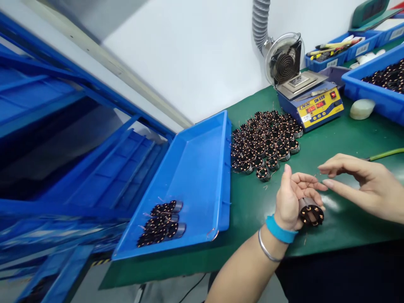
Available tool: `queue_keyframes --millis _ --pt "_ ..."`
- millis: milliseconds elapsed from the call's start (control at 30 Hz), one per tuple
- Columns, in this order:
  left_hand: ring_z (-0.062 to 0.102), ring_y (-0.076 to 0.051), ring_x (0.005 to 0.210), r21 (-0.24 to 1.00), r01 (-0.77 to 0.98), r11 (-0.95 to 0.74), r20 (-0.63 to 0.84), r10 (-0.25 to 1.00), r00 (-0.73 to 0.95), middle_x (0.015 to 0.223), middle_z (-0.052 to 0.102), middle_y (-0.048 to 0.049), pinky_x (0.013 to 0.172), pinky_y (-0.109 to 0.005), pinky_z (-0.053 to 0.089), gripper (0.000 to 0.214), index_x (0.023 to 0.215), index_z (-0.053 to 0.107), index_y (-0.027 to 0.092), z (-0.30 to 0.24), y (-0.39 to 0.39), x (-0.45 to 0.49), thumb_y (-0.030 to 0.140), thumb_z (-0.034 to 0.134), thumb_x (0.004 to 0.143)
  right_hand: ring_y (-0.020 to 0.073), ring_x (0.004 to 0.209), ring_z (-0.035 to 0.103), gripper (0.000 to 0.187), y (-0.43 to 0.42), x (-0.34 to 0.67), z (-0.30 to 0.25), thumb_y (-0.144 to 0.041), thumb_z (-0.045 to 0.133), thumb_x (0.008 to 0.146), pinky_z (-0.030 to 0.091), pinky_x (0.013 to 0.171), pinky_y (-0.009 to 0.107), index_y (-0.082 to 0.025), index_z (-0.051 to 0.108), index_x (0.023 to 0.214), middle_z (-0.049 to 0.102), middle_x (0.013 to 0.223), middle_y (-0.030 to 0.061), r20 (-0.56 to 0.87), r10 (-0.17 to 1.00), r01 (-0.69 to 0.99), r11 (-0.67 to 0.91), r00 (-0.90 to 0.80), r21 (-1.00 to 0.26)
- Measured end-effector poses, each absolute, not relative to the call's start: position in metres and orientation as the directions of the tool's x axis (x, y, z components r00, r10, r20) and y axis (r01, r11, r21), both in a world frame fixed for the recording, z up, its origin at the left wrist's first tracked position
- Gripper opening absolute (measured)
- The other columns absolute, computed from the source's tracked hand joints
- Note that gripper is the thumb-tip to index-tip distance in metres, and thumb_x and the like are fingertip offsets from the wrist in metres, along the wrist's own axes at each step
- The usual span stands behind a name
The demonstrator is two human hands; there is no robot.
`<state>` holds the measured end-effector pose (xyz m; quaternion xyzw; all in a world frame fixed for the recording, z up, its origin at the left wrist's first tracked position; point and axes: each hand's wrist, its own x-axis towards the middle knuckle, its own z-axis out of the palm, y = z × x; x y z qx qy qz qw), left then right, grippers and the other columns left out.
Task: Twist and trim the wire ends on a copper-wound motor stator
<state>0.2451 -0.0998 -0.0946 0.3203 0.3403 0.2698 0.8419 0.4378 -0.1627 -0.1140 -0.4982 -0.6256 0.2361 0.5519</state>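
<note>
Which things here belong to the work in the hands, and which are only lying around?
Work in hand: left hand holding a wound stator; right hand; piled stators; stators in the blue tray.
Lying about: digital heating station; fan; blue tool bin.

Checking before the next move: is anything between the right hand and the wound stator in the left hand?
Nothing visible stands in the way. The right hand is open, beside the wound stator in the left hand; the gap shows only the green mat.
</note>
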Motion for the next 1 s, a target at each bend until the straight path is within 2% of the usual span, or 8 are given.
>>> queue_keyframes --millis 67,133,200,233,467,633,833,1000 --pt "0.063 -0.014 0.049 0.764 -0.228 0.603 -0.346 0.682 0.645 0.08 0.079 -0.0097 0.05 -0.028 0.058 0.078 0.085 0.069 0.016 -0.096 -0.102 0.244 0.093 0.07 0.096 0.0226 0.084 0.077 0.043 -0.158 0.439 -0.106 -0.067 0.08 0.11 0.068 0.077 0.035 -0.026 0.087 0.105 0.081 0.095 0.0067 0.459 0.887 0.377 0.406 0.058 -0.832" --pt "0.061 -0.011 0.049 0.82 -0.218 0.529 -0.284 0.708 0.647 0.081 0.079 -0.0066 0.05 -0.026 0.055 0.074 0.087 0.07 0.017 -0.096 -0.105 0.243 0.085 0.096 0.076 0.0191 0.076 0.073 0.044 -0.155 0.439 -0.1 -0.063 0.075 0.114 0.063 0.071 0.031 -0.026 0.084 0.093 0.077 0.087 0.0044 0.457 0.89 0.379 0.424 -0.004 -0.823" --pt "0.061 -0.01 0.05 0.864 -0.185 0.469 -0.256 0.724 0.641 0.08 0.079 -0.0038 0.051 -0.023 0.053 0.072 0.088 0.069 0.017 -0.095 -0.108 0.243 0.071 0.111 0.064 0.0171 0.07 0.069 0.049 -0.155 0.438 -0.096 -0.062 0.072 0.116 0.059 0.067 0.029 -0.025 0.081 0.085 0.075 0.082 0.0032 0.449 0.892 0.382 0.431 -0.046 -0.818" --pt "0.061 -0.009 0.05 0.875 -0.165 0.455 -0.257 0.725 0.639 0.078 0.079 -0.0028 0.052 -0.023 0.052 0.071 0.087 0.069 0.017 -0.094 -0.109 0.243 0.066 0.114 0.062 0.0169 0.069 0.069 0.051 -0.156 0.438 -0.095 -0.062 0.071 0.117 0.057 0.066 0.029 -0.025 0.08 0.083 0.075 0.08 0.003 0.442 0.895 0.382 0.427 -0.052 -0.82" --pt "0.062 -0.01 0.048 0.89 -0.152 0.429 -0.234 0.718 0.656 0.063 0.071 0.0015 0.053 -0.022 0.05 0.07 0.085 0.065 0.019 -0.092 -0.11 0.243 0.072 0.108 0.071 0.0192 0.073 0.072 0.049 -0.161 0.441 -0.099 -0.066 0.075 0.113 0.059 0.068 0.031 -0.025 0.084 0.087 0.079 0.085 0.0046 0.389 0.921 0.356 0.374 -0.03 -0.856" --pt "0.061 -0.009 0.047 0.886 -0.118 0.448 -0.265 0.699 0.664 0.061 0.07 0.0022 0.052 -0.02 0.05 0.064 0.083 0.064 0.02 -0.087 -0.111 0.241 0.064 0.108 0.074 0.0198 0.072 0.072 0.056 -0.164 0.444 -0.101 -0.072 0.074 0.112 0.059 0.067 0.031 -0.024 0.084 0.083 0.079 0.083 0.0062 0.346 0.938 0.343 0.332 -0.021 -0.879" --pt "0.06 -0.01 0.047 0.892 -0.09 0.442 -0.277 0.694 0.664 0.06 0.069 0.0018 0.052 -0.021 0.05 0.061 0.083 0.064 0.019 -0.086 -0.112 0.24 0.061 0.108 0.073 0.0178 0.067 0.069 0.066 -0.169 0.438 -0.104 -0.081 0.075 0.108 0.056 0.064 0.029 -0.023 0.082 0.079 0.075 0.075 0.0057 0.247 0.969 0.249 0.239 0.0 -0.939" --pt "0.06 -0.01 0.048 0.893 -0.082 0.442 -0.279 0.688 0.67 0.06 0.069 0.0018 0.052 -0.021 0.049 0.06 0.082 0.065 0.019 -0.086 -0.111 0.239 0.06 0.108 0.074 0.0192 0.07 0.071 0.065 -0.172 0.435 -0.106 -0.085 0.078 0.104 0.059 0.066 0.03 -0.024 0.085 0.083 0.077 0.08 0.0071 0.261 0.962 0.253 0.234 0.078 -0.939"
